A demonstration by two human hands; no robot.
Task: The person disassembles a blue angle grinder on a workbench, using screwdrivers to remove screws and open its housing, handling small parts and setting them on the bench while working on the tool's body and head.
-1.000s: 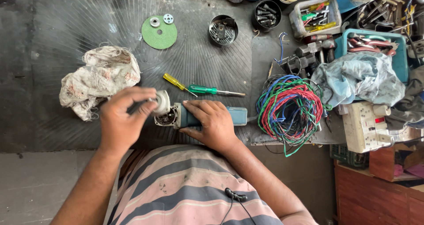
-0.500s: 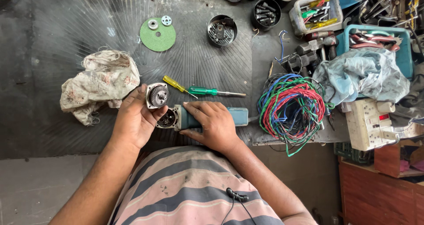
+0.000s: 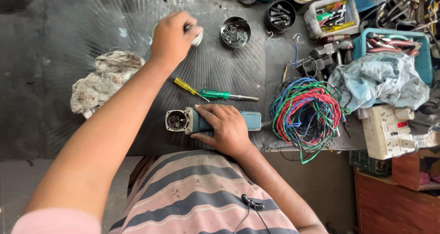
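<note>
My right hand (image 3: 224, 128) presses down on a teal power-tool body (image 3: 250, 120) lying on the ribbed black mat (image 3: 91, 27). The tool's round front end (image 3: 177, 120) is uncovered and faces left. My left hand (image 3: 174, 34) reaches to the far side of the mat, closed around a silvery metal head part (image 3: 197, 35) that sticks out past the fingers. A yellow-handled screwdriver (image 3: 185, 86) and a green-handled screwdriver (image 3: 222, 95) lie between my two hands.
A dirty rag (image 3: 103, 80) lies at the left. A round tin of screws (image 3: 235, 32) and a black cup (image 3: 280, 16) stand at the back. At the right are a coil of coloured wires (image 3: 305, 110), tool trays (image 3: 331, 14), a blue cloth (image 3: 380, 80) and a white power strip (image 3: 382, 130).
My left hand has pulled the metal head part off the tool's front and carried it to the far side of the mat. My right hand stays on the tool body.
</note>
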